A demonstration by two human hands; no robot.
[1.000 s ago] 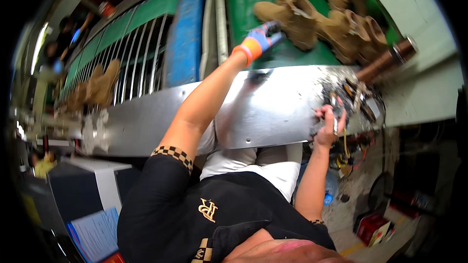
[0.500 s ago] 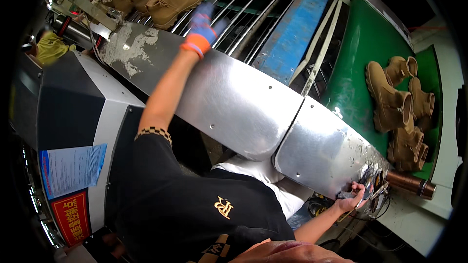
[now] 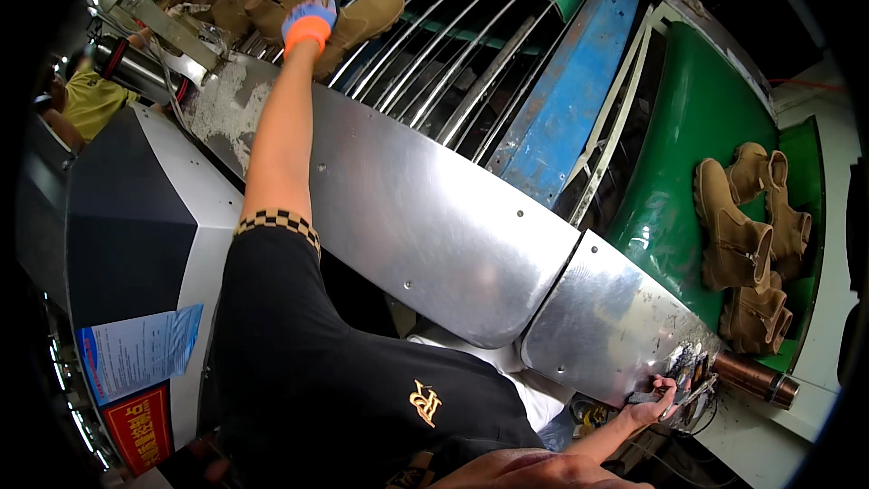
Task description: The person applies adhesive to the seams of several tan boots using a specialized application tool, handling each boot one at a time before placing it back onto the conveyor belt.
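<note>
My left hand [image 3: 310,23], in a blue glove with an orange cuff, reaches far out to the upper left. Its fingers are closed on a tan boot [image 3: 369,18] that lies on the metal roller conveyor [image 3: 425,59]; the hand hides the boot's shaft, while the toe points right. Down at the lower right, my bare right hand [image 3: 654,403] is beside the worn end of the steel side panel [image 3: 588,317]. Its fingers curl round a small dark grey piece, too unclear to name.
More tan boots [image 3: 262,4] stand in a row beyond the gloved hand. Several tan boots [image 3: 738,231] rest on the green belt [image 3: 674,127] at right. A blue beam [image 3: 575,81] crosses between rollers and belt. A grey machine [image 3: 131,208] stands left, near a person in yellow [image 3: 90,100].
My left hand has moved left from over the rollers onto the near boot. My right hand stays at the panel's end. The whole view has shifted slightly.
</note>
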